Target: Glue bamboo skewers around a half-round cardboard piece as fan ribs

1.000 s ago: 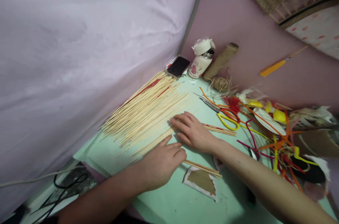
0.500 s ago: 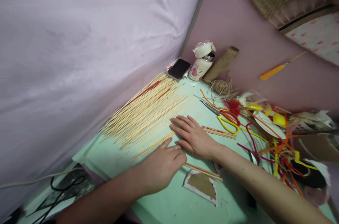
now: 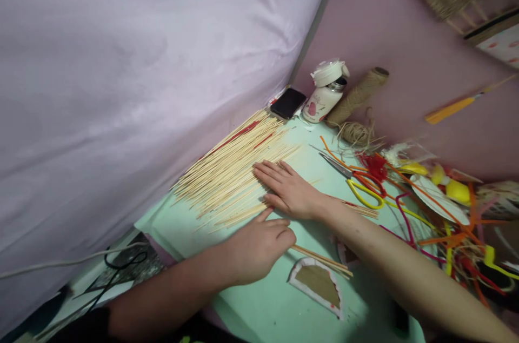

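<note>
My left hand (image 3: 264, 244) is closed, its index finger reaching forward, around a few thin wooden sticks (image 3: 324, 262) whose ends stick out on the right. My right hand (image 3: 290, 187) lies flat with fingers stretched out, over the near edge of a broad layer of thin bamboo sticks (image 3: 227, 162). The left index fingertip is close to the right thumb. Beneath my hands, a few loose sticks (image 3: 239, 217) lie apart from the main layer. Below my left hand is a half-round brown piece with a white edge (image 3: 318, 284).
Past my right hand lie scissors (image 3: 360, 183) and a tangle of coloured craft stems (image 3: 450, 235). At the back stand a phone (image 3: 288, 103), a white bottle (image 3: 322, 100) and a twine roll (image 3: 359, 97). More sticks (image 3: 360, 209) lie by my right forearm. A pale cloth (image 3: 162, 62) hangs at left.
My right hand has slid left and away from me, onto the edge of the stick layer. The left hand keeps its hold on the sticks. The whole view has shifted slightly.
</note>
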The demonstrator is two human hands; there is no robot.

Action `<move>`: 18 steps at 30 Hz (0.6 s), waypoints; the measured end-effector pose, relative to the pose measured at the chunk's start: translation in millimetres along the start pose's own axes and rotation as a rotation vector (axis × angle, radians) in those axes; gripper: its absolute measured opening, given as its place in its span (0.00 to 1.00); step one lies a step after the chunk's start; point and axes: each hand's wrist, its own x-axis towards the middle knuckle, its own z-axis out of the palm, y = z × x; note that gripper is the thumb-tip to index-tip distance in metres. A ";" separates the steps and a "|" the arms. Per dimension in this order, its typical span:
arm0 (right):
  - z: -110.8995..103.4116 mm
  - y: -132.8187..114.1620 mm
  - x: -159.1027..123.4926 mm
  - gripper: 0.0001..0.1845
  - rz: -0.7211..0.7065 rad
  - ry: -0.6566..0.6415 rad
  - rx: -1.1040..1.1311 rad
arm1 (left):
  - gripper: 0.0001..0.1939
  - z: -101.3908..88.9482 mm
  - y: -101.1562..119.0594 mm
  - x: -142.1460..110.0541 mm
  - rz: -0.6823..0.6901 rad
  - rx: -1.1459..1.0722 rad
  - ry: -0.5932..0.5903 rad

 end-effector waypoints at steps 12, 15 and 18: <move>0.4 -5.4 -34.2 0.34 0.003 -0.056 0.008 | 0.10 -6.5 3.9 2.2 -0.022 -0.004 -0.029; -0.2 -6.8 -40.3 0.34 0.018 -0.065 0.011 | 0.11 -7.2 4.6 1.6 -0.029 0.004 -0.049; -1.8 -8.1 -44.8 0.33 0.025 -0.081 0.016 | 0.11 -9.2 5.7 1.8 -0.028 0.022 -0.062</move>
